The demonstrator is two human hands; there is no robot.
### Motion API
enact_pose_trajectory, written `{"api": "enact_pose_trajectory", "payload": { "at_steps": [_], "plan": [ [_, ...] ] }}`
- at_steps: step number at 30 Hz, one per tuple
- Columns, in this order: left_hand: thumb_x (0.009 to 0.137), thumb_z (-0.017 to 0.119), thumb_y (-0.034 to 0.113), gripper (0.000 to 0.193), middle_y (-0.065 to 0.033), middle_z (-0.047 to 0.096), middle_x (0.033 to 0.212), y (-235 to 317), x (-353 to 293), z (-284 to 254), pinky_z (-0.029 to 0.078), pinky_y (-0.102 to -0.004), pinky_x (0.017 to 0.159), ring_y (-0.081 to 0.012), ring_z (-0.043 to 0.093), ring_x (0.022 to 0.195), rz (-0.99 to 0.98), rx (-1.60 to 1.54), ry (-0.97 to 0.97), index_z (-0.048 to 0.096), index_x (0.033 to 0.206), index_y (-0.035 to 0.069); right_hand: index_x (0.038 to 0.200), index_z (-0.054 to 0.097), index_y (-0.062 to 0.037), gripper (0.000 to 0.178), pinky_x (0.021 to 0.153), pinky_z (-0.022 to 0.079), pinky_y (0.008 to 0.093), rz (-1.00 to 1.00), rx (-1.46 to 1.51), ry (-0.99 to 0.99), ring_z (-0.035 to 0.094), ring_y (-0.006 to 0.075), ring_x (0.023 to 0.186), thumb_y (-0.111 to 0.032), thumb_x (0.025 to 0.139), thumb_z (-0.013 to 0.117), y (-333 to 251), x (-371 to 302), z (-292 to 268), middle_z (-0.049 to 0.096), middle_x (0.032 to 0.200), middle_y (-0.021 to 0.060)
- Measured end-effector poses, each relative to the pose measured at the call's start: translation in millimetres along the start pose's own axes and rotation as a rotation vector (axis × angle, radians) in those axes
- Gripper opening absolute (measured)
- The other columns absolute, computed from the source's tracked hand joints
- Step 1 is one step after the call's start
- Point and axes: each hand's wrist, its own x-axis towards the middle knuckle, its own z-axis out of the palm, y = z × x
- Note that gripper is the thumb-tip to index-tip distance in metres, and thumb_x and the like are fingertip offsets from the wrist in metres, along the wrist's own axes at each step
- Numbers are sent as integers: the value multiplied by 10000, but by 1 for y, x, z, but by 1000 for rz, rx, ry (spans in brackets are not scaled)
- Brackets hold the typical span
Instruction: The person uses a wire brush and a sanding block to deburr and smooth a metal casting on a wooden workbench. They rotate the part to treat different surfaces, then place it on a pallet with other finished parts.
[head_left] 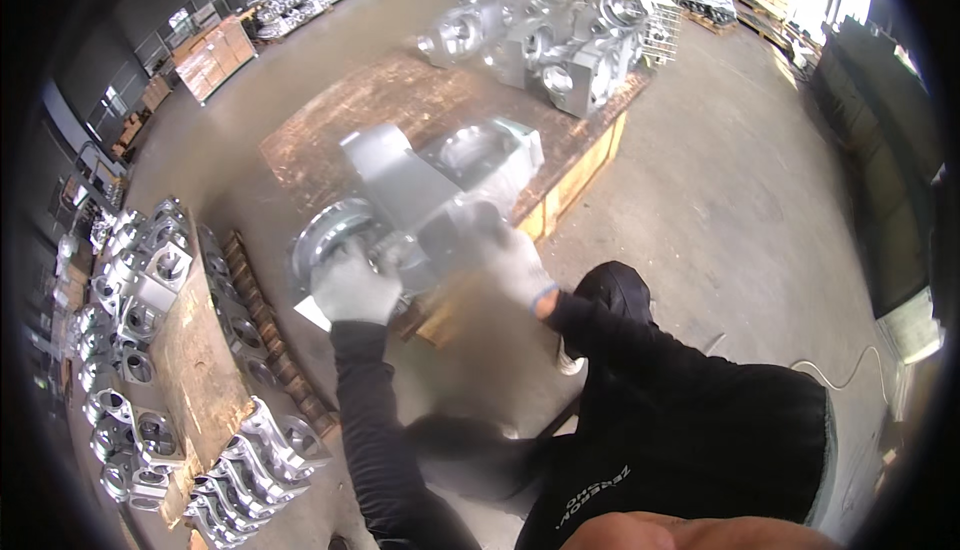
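A silvery machined metal casting [400, 185], with a round flanged ring at its near left end, is at the near edge of the brown worktable [350, 100]. My left hand [355, 285], in a white work glove, is closed on the ring end, its fingers at the opening. My right hand [508, 260], also gloved, grips the casting's near right side; motion blurs its fingers. Just beyond, a second casting [480, 150] with a round bore lies close against the first. Whether the two touch I cannot tell.
Several similar castings [555, 35] stand grouped at the table's far right, before a wire mesh cage [660, 30]. On my left, a pallet [215, 365] has rows of castings [130, 340] along it. A dark green cabinet-like block [870, 150] lines the right side. A cable [850, 375] lies on the floor.
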Motion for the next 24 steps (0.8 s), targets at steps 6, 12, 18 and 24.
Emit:
{"api": "enact_pose_trajectory", "payload": {
  "at_steps": [6, 12, 18, 24],
  "plan": [
    [896, 708, 563, 513, -189, 743, 821, -4, 13, -1, 563, -477, 798, -373, 737, 786, -27, -25, -28, 703, 935, 52, 1353, 622, 52, 347, 961, 531, 404, 208, 627, 3, 659, 347, 1153, -130, 1076, 520, -37, -13, -19, 605, 1369, 233],
    [917, 687, 578, 540, -207, 760, 873, 1, 11, -6, 580, -496, 806, -392, 753, 839, -70, -13, -92, 732, 1054, 58, 1420, 608, 32, 494, 839, 525, 331, 428, 556, 48, 629, 171, 916, -323, 1076, 597, -60, -20, -41, 684, 1031, 75],
    [933, 657, 616, 590, -207, 768, 916, 1, 11, -12, 571, -499, 844, -391, 753, 887, -82, 1, -136, 726, 1087, 50, 1221, 697, -5, 334, 807, 558, 383, -238, -122, -10, 685, 321, 931, -220, 975, 624, -63, -54, -69, 706, 1027, 159],
    [935, 651, 620, 612, -209, 765, 902, 2, 12, -11, 560, -496, 845, -389, 746, 873, -67, -22, -119, 718, 1063, 25, 1226, 667, 5, 455, 772, 461, 312, 638, 985, 97, 606, 173, 899, -414, 1056, 617, -75, -47, -64, 669, 1015, 71]
  ]
}}
